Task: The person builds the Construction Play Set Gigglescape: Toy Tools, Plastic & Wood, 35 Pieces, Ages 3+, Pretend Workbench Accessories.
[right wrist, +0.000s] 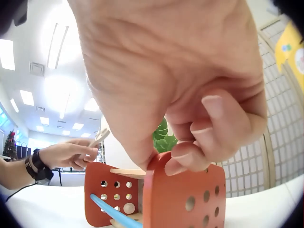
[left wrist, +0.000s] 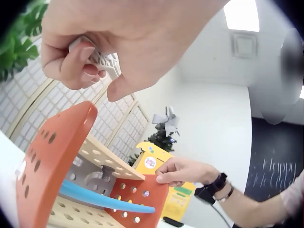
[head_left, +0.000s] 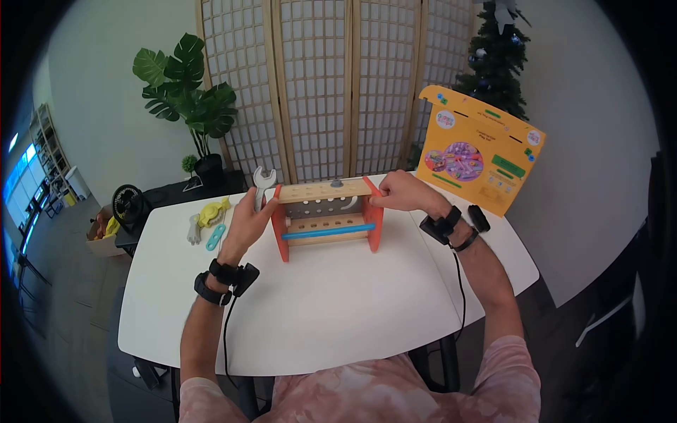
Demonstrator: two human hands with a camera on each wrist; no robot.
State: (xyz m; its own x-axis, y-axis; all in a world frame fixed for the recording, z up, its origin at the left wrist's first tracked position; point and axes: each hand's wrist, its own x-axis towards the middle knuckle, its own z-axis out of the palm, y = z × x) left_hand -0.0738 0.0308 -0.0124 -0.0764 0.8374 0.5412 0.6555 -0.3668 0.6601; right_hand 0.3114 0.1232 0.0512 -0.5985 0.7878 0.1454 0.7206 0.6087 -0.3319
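Note:
A toy wooden workbench (head_left: 310, 192) with red side panels full of holes and a blue rod (head_left: 328, 231) stands upright on the table. My left hand (head_left: 245, 224), at its left panel, grips a light grey toy wrench (head_left: 264, 180) whose jaw end points up. In the left wrist view, curled fingers wrap the wrench handle (left wrist: 98, 58) above the panel. My right hand (head_left: 410, 192) pinches the top of the right red panel (right wrist: 156, 185) between thumb and curled fingers. A grey bolt (head_left: 337, 183) sticks up from the bench's top plank.
Left on the white table (head_left: 317, 303) lie a yellow toy piece (head_left: 213, 211), a grey piece (head_left: 194, 230) and a teal strip with holes (head_left: 216, 237). A yellow box (head_left: 479, 151) stands at the back right, with a small black object (head_left: 479, 218) before it. Cables trail from both wrists.

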